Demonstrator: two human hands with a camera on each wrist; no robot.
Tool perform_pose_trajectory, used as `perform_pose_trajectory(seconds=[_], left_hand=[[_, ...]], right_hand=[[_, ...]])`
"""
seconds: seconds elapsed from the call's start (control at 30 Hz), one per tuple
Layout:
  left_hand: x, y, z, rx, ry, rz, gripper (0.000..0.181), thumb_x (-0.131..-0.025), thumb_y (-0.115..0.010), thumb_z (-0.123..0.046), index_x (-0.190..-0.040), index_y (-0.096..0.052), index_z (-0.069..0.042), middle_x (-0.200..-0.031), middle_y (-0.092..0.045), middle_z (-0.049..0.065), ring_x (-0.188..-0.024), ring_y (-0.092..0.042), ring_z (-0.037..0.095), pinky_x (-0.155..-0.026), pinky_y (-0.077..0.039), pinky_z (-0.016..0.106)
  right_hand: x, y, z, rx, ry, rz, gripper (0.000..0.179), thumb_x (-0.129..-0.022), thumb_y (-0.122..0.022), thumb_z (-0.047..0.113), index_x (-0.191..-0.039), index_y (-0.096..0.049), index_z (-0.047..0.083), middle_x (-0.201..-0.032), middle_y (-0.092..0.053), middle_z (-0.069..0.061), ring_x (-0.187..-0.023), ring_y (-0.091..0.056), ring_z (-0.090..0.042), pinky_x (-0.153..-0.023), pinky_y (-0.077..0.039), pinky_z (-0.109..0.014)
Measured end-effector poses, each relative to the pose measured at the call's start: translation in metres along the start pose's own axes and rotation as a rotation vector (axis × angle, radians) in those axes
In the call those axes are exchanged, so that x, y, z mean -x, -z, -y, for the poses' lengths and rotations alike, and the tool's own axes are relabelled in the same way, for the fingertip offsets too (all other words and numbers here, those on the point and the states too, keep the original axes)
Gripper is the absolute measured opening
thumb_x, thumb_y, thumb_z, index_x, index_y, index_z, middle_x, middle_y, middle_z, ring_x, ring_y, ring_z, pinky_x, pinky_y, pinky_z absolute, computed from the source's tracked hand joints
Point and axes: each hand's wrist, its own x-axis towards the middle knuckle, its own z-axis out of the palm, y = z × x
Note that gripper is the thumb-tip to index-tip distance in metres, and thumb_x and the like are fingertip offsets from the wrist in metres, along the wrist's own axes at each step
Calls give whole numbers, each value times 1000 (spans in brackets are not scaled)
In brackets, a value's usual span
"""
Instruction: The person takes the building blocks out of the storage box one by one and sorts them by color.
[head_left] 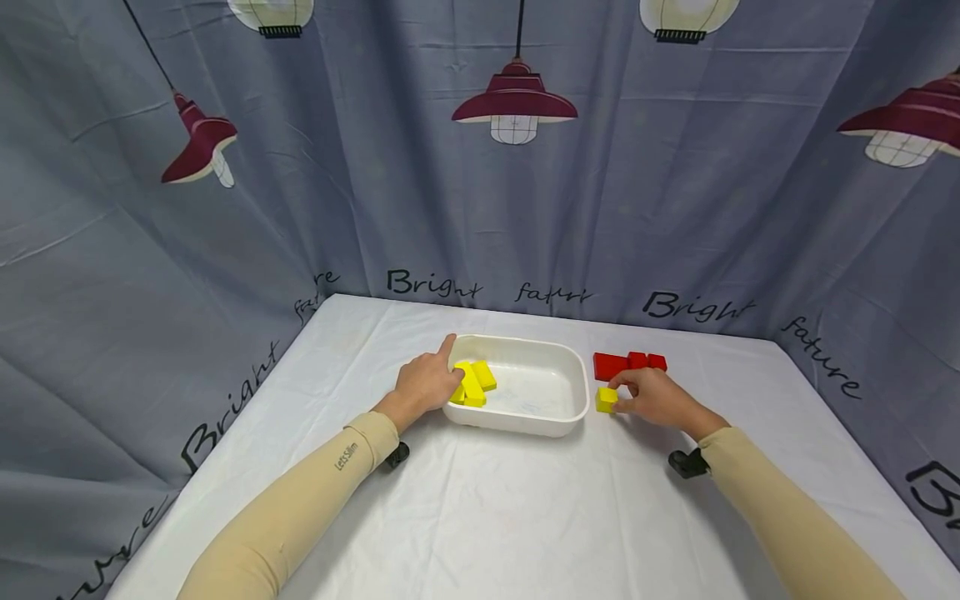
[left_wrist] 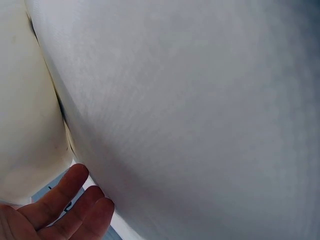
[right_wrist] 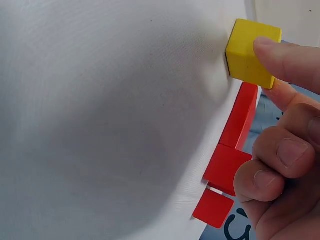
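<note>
A white rectangular plastic tray [head_left: 540, 423] sits on the cloth, with several yellow wooden blocks [head_left: 474, 385] lying at its left end. My left hand [head_left: 426, 382] holds the tray's left wall, its thumb over the inside and index finger extended by the far corner. The left wrist view shows the other fingers [left_wrist: 65, 197] slightly bent on the outer side. Right of the tray, my right hand [head_left: 656, 398] pinches a yellow cube [right_wrist: 250, 54] between thumb and index finger. In the right wrist view, the remaining fingers [right_wrist: 270, 165] are curled inward.
Several red blocks [head_left: 611, 367] stand in a row beyond the right hand, right of the tray. White cloth [head_left: 525, 508] covers the table. A grey-blue printed curtain [head_left: 420, 200] hangs along its back and sides.
</note>
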Motion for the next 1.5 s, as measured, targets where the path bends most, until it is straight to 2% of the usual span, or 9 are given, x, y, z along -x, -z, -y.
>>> perform_pose_trajectory(seconds=[0.37,0.63,0.87,1.13,1.37,1.5], left_hand=[[1,1,1,5,6,1,71,-99,-46,-42,-161,-20,-22,-123,-68,17,-101,-65,30,-84,-52,49],[2,4,0,-1,12,-2,70,-99,-46,-41,-161,-20,-22,-121,-68,16,-95,-65,27,-83,-52,48],[2,4,-1,0,5,1,70,-100,-46,-41,-161,-20,-21,-118,-69,16,-88,-62,26,-82,-51,47],[1,4,1,-2,3,5,71,-99,-45,-42,-161,-19,-21,-119,-68,16,-88,-62,26,-82,-51,47],[0,2,0,2,0,12,72,-99,-47,-41,-162,-19,-21,-119,-69,17,-89,-62,26,-82,-52,47],[-1,1,-1,3,-2,21,72,-99,-46,-42,-162,-18,-21,-115,-69,16,-85,-61,25,-80,-51,46]], right_hand=[[-3,-2,0,-16,-8,-22,39,-85,-80,19,-120,-70,3,-76,-51,-5,-73,-47,-21,-59,-39,-30],[-2,-1,1,-15,2,-39,39,-84,-81,19,-118,-70,3,-76,-52,-5,-73,-48,-22,-59,-40,-30],[-1,8,9,-18,0,-36,45,-85,-80,22,-125,-68,4,-74,-52,-5,-68,-48,-21,-57,-40,-29],[-13,25,45,3,113,-62,33,-88,-77,22,-116,-72,6,-78,-62,-4,-74,-53,-21,-65,-46,-33],[-27,27,84,26,164,-3,30,-88,-77,24,-113,-74,7,-69,-50,-3,-63,-46,-18,-58,-35,-28],[-37,23,98,34,192,36,30,-88,-77,26,-111,-75,7,-71,-54,-3,-67,-48,-18,-59,-39,-27]])
